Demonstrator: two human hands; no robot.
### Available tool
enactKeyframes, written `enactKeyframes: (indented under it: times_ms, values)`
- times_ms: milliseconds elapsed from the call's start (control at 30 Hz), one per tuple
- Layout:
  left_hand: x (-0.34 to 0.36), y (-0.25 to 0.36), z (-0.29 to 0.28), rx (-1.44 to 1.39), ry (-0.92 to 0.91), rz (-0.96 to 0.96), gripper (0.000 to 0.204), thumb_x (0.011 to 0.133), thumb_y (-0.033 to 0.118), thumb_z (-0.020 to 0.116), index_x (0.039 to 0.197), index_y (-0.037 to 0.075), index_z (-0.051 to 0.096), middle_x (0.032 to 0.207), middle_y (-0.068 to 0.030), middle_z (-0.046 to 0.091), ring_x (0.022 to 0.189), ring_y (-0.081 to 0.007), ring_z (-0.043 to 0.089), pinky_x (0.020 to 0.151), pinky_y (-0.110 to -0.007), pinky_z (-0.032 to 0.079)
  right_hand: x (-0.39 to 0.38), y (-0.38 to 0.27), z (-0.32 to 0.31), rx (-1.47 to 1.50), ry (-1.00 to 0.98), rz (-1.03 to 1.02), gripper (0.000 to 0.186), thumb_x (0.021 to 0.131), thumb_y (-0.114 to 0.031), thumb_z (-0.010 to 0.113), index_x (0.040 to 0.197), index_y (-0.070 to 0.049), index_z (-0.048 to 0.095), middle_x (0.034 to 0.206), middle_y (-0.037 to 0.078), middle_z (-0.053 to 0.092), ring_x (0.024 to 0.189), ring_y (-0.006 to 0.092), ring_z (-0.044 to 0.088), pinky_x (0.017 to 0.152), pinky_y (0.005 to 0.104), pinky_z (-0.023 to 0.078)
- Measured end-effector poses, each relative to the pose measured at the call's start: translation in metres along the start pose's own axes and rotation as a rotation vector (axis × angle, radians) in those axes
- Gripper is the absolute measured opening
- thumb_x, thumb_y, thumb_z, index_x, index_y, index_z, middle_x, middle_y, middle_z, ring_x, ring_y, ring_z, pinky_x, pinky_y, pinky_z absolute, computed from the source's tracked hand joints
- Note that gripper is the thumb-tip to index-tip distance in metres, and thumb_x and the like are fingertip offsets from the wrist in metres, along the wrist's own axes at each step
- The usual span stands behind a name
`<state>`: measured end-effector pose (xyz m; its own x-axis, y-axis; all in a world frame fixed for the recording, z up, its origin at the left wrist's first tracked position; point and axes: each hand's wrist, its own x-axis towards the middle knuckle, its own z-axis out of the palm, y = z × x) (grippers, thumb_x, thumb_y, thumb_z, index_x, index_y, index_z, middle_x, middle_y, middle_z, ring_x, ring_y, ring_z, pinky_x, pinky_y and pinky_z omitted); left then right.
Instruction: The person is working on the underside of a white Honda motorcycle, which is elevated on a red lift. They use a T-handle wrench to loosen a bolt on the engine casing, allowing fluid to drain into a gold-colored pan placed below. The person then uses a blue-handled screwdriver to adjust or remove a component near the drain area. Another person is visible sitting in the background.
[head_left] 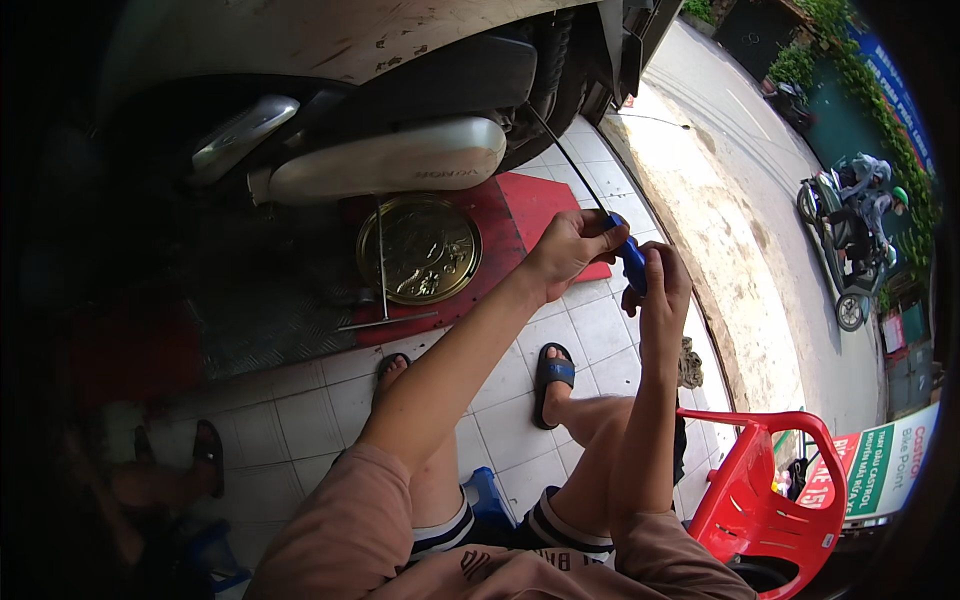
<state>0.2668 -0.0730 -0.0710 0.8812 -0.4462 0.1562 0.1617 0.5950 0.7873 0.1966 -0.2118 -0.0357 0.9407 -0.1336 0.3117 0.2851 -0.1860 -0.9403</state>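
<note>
Both my hands are on a screwdriver (634,268) with a blue handle and a long thin dark shaft. My left hand (575,245) pinches the front of the handle, where the shaft enters it. The fingers of my right hand (663,283) curl around the handle's rear end. From there the shaft slants up and left to a motorbike (440,85), ending beside its spring and rear wheel. What the tip touches is too dark to make out. Below it is the bike's silver exhaust muffler (390,160).
A round gold tray (420,250) lies on the red platform (520,215) under the bike. Beside it stands a T-handle wrench (385,318). A red plastic chair (770,500) is at lower right. Beyond the tiled floor (510,400), people ride a motorbike (840,240) on the street.
</note>
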Motion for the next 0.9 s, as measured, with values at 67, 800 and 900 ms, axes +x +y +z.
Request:
enactKeyframes:
  times_ms: [67,800,900]
  values:
    - [-0.004,0.007,0.002,0.125,0.104,-0.045,0.022,0.086,0.023,0.071,0.094,0.003,0.064,0.083,-0.0034,0.065,0.076,-0.01,0.059,0.07,-0.025,0.047,-0.011,-0.019,0.003,-0.083,-0.025,-0.198,0.032,0.079,-0.004,0.071,0.106,0.003,0.054,0.1,0.011,0.058,0.078,0.013,0.063,0.06,0.0229,0.052]
    - [0.008,-0.005,0.024,-0.114,-0.103,0.013,0.026,0.089,0.019,0.065,0.109,0.004,0.056,0.098,-0.0055,0.059,0.092,-0.0129,0.057,0.081,-0.029,0.048,-0.001,0.011,-0.021,0.375,0.019,0.201,0.031,0.102,-0.023,0.041,0.104,0.003,0.056,0.069,0.008,0.058,0.047,0.0109,0.056,0.043,0.0196,0.042]
    - [0.009,-0.007,0.016,-0.034,0.002,0.001,0.023,0.088,0.025,0.068,0.098,0.005,0.059,0.089,-0.003,0.061,0.083,-0.0101,0.06,0.074,-0.024,0.05,0.0,0.01,-0.015,0.177,0.097,0.085,0.03,0.098,-0.024,0.05,0.106,0.003,0.056,0.074,0.007,0.058,0.056,0.0102,0.057,0.048,0.0207,0.042]
